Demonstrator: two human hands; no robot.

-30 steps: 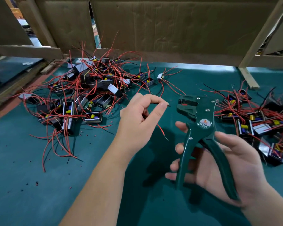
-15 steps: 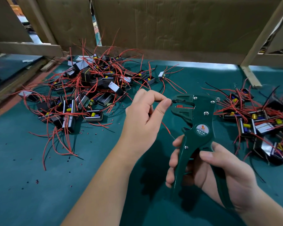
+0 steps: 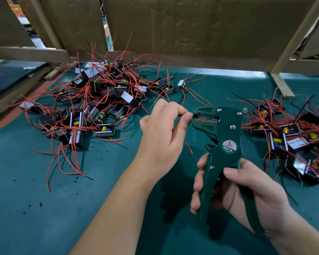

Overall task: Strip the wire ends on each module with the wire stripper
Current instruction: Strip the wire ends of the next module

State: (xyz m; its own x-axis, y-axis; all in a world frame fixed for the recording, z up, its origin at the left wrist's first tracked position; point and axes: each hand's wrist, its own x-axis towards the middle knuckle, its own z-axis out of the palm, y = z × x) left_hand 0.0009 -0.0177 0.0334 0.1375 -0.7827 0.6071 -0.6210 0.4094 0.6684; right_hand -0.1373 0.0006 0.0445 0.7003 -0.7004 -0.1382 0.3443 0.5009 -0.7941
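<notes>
My right hand point(image 3: 234, 188) grips the handles of a dark green wire stripper point(image 3: 223, 144), held upright with its jaws pointing left. My left hand point(image 3: 164, 131) pinches a thin black wire between thumb and forefinger, and the wire's tip sits at the mouth of the stripper's jaws point(image 3: 201, 118). A red wire point(image 3: 189, 148) hangs down from under my left hand. The module these wires belong to is hidden inside my left palm.
A big heap of small black modules with red and black wires point(image 3: 92, 107) lies at the left on the green mat point(image 3: 44, 208). A smaller heap of modules point(image 3: 291, 137) lies at the right. Bits of stripped insulation point(image 3: 41, 205) dot the mat. Cardboard panels and wooden rails point(image 3: 191, 34) close the back.
My two hands have come together: the wire's tip, clear of the tool a second ago, now sits at the jaws. My right fingers have closed further round the handles.
</notes>
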